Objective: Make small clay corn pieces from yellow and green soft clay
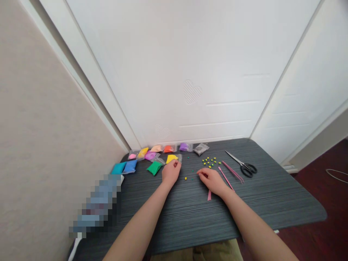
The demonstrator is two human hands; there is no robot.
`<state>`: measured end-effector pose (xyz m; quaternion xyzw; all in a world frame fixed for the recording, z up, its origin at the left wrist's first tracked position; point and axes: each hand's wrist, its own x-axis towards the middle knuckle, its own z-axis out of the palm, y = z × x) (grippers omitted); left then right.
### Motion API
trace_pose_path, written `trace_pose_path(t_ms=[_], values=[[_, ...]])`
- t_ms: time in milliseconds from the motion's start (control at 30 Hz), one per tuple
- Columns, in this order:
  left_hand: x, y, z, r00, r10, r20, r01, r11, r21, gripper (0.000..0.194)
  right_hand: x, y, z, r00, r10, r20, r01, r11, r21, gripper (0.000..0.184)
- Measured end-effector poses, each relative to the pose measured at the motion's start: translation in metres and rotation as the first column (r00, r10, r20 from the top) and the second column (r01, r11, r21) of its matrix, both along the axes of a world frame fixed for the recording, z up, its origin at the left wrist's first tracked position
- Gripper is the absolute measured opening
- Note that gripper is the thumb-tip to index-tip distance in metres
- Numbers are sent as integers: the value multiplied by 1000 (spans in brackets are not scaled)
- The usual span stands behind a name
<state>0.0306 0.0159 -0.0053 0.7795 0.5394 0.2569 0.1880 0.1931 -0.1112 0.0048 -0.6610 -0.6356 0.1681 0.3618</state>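
Observation:
My left hand (pixel 171 173) is curled closed, resting beside a bag of yellow clay (pixel 172 158); whatever its fingers hold is hidden. Across from it, my right hand (pixel 212 180) has thumb and fingertips drawn together over the table, and anything between them is too small to make out. A pink flat tool (pixel 209 195) sticks out from beneath the right hand. Between the hands lie a small yellow ball (pixel 185 178) and a few tiny green bits (pixel 192 179). Several little yellow-and-green pieces (pixel 209 162) are grouped beyond the right hand.
Bags of coloured clay, including green (pixel 154 168), blue (pixel 130 166) and purple (pixel 184 146), line the back left. On the right are a pink stick tool (pixel 225 178), pink tweezers (pixel 232 171) and black-handled scissors (pixel 246 169). A pixelated object (pixel 98 203) stands at the dark table's (pixel 179 224) left edge.

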Motion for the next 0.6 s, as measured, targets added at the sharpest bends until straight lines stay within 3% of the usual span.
trace_pose_path(t_ms=[300,600], values=[[-1,3,-4,1000,6,-7,-6,1000,-24,24,0,2,-2,1000,20,-2,-20,999,-34,24],[0,0,8,1000,8,18,-8,1000,8,21,-3,2,4,1000,-16,15,16,1000,11,23]])
